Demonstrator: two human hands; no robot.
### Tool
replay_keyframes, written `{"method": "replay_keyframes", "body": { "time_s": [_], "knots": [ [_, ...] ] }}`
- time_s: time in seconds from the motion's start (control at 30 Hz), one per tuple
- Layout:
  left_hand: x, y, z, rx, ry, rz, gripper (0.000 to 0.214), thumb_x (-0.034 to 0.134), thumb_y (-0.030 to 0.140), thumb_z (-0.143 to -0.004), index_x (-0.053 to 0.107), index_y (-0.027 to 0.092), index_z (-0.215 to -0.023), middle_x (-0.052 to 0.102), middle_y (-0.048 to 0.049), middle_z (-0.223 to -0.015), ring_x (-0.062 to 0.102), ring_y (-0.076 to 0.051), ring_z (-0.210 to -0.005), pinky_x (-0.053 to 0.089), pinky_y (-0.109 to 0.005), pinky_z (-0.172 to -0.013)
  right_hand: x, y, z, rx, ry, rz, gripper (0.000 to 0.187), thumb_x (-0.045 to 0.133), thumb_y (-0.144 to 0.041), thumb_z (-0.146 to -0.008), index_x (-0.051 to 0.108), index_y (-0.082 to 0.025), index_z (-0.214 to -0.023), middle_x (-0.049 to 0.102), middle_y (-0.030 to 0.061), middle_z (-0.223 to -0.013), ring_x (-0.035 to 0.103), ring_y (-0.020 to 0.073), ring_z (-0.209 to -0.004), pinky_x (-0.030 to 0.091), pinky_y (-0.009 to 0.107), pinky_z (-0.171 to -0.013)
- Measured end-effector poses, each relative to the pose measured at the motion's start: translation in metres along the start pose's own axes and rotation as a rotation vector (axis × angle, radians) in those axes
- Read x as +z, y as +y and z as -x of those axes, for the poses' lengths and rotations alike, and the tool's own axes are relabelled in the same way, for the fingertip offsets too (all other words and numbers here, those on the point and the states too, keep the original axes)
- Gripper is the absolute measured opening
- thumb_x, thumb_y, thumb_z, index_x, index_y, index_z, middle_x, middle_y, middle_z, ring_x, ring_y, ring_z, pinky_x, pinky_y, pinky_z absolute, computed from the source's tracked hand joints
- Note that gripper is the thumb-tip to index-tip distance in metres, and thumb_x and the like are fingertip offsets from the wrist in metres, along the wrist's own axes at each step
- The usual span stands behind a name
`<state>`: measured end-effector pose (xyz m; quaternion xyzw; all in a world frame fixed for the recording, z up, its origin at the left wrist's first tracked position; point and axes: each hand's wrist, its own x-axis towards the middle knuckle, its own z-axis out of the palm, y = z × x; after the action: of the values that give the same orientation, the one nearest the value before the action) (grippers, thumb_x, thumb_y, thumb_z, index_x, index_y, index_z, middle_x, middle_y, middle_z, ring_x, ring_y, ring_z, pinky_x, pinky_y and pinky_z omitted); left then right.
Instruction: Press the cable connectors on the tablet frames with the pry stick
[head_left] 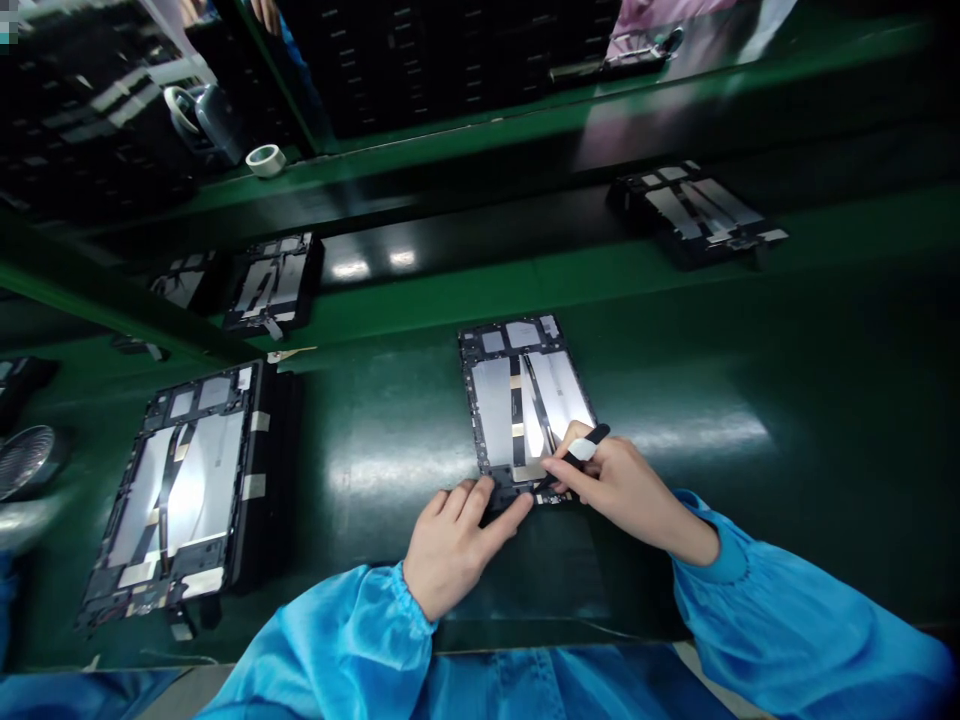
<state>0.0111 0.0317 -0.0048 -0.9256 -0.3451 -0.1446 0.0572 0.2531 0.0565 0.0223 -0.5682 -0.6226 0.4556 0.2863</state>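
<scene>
An opened tablet [517, 400] lies back-side up on the green bench, its silver battery cells and black ribbon cables showing. My left hand [457, 540] rests on the tablet's near left corner, with the fingers pressed down on its edge. My right hand [615, 485] pinches a black pen-like tool [589, 445] with a white band. The tool's tip touches the near end of the tablet by the ribbon cable. Both arms wear blue sleeves.
A stack of similar opened tablets [180, 490] sits at the left. More tablets [274, 280] [694, 210] lie on the dark belt behind. A tape roll [265, 160] stands on the far rail, and a round metal dish [26, 460] at the left edge.
</scene>
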Motion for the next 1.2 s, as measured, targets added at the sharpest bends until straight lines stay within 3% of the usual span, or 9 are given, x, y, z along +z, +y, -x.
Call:
{"method": "replay_keyframes", "body": {
  "time_s": [0.23, 0.37, 0.5, 0.6, 0.7, 0.77, 0.87, 1.0, 1.2],
  "knots": [
    [-0.002, -0.020, 0.001, 0.109, 0.088, 0.232, 0.025, 0.054, 0.023, -0.098, 0.060, 0.019, -0.122, 0.064, -0.0086, -0.126, 0.057, -0.020, -0.117, 0.051, -0.031, -0.092, 0.001, 0.006, 0.000, -0.011, 0.077, -0.148, 0.025, 0.061, -0.043, -0.090, 0.056, -0.022, -0.077, 0.063, 0.0004, -0.065, 0.069, 0.0195, -0.058, 0.051, 0.026, -0.044],
    [0.002, -0.003, -0.026, 0.154, 0.032, 0.122, 0.034, 0.056, 0.038, -0.097, 0.060, 0.020, -0.126, 0.068, -0.0088, -0.114, 0.062, -0.020, -0.101, 0.051, -0.031, -0.079, 0.002, 0.011, 0.004, -0.138, 0.477, -0.138, 0.032, 0.062, -0.047, -0.088, 0.057, -0.022, -0.071, 0.061, 0.0012, -0.062, 0.064, 0.0181, -0.053, 0.054, 0.030, -0.050],
    [0.013, -0.015, -0.098, -0.056, -0.167, -0.009, 0.034, 0.045, 0.034, -0.102, 0.059, 0.022, -0.131, 0.069, -0.0040, -0.105, 0.064, -0.014, -0.095, 0.046, -0.027, -0.077, 0.002, 0.018, 0.005, -0.182, 0.785, -0.214, 0.031, 0.066, -0.050, -0.086, 0.055, -0.022, -0.076, 0.065, 0.0025, -0.061, 0.069, 0.0226, -0.058, 0.056, 0.037, -0.060],
    [0.013, -0.063, -0.159, -0.235, -0.124, -0.133, 0.047, 0.024, 0.024, -0.102, 0.053, 0.011, -0.137, 0.064, -0.0023, -0.118, 0.060, -0.019, -0.111, 0.042, -0.031, -0.085, 0.004, 0.019, 0.001, -0.131, 0.735, -0.277, 0.037, 0.069, -0.059, -0.080, 0.053, -0.025, -0.080, 0.066, 0.0022, -0.057, 0.071, 0.0287, -0.058, 0.057, 0.044, -0.062],
    [0.002, -0.101, -0.196, -0.385, -0.057, -0.209, 0.041, 0.035, 0.011, -0.099, 0.060, 0.012, -0.131, 0.066, -0.0086, -0.122, 0.062, -0.023, -0.113, 0.047, -0.035, -0.087, 0.006, 0.023, -0.004, -0.065, 0.650, -0.258, 0.038, 0.067, -0.064, -0.077, 0.055, -0.028, -0.081, 0.064, 0.0028, -0.055, 0.072, 0.0343, -0.064, 0.057, 0.051, -0.065],
    [-0.008, -0.100, -0.197, -0.431, -0.013, -0.225, 0.035, 0.049, 0.010, -0.096, 0.063, 0.015, -0.128, 0.066, -0.0102, -0.124, 0.063, -0.026, -0.113, 0.050, -0.038, -0.091, 0.008, 0.029, -0.007, -0.032, 0.622, -0.264, 0.036, 0.065, -0.065, -0.079, 0.057, -0.030, -0.083, 0.065, 0.0038, -0.059, 0.071, 0.0351, -0.064, 0.057, 0.052, -0.064],
    [-0.029, -0.071, -0.154, -0.403, 0.073, -0.192, 0.041, 0.061, 0.026, -0.093, 0.058, 0.016, -0.133, 0.061, -0.0094, -0.134, 0.059, -0.025, -0.121, 0.047, -0.036, -0.103, 0.013, 0.040, -0.008, -0.022, 0.619, -0.304, 0.031, 0.063, -0.061, -0.081, 0.060, -0.031, -0.088, 0.070, 0.0061, -0.072, 0.069, 0.0327, -0.060, 0.056, 0.052, -0.061],
    [-0.082, -0.065, -0.028, -0.473, 0.229, -0.147, 0.038, 0.045, 0.036, -0.100, 0.057, 0.019, -0.131, 0.064, -0.0080, -0.128, 0.059, -0.022, -0.119, 0.042, -0.041, -0.107, 0.021, 0.040, -0.001, -0.064, 0.607, -0.336, 0.024, 0.062, -0.055, -0.085, 0.066, -0.032, -0.090, 0.071, 0.0072, -0.083, 0.067, 0.0292, -0.058, 0.056, 0.050, -0.058],
    [-0.145, -0.160, 0.139, -1.500, 0.293, 0.000, 0.052, 0.064, 0.047, -0.073, 0.067, 0.013, -0.112, 0.070, -0.0139, -0.108, 0.061, -0.035, -0.111, 0.047, -0.043, -0.095, 0.025, 0.026, 0.002, -0.154, 0.567, -0.358, 0.022, 0.062, -0.049, -0.086, 0.070, -0.028, -0.088, 0.070, 0.0076, -0.085, 0.065, 0.0253, -0.057, 0.057, 0.043, -0.053]
  ]
}}
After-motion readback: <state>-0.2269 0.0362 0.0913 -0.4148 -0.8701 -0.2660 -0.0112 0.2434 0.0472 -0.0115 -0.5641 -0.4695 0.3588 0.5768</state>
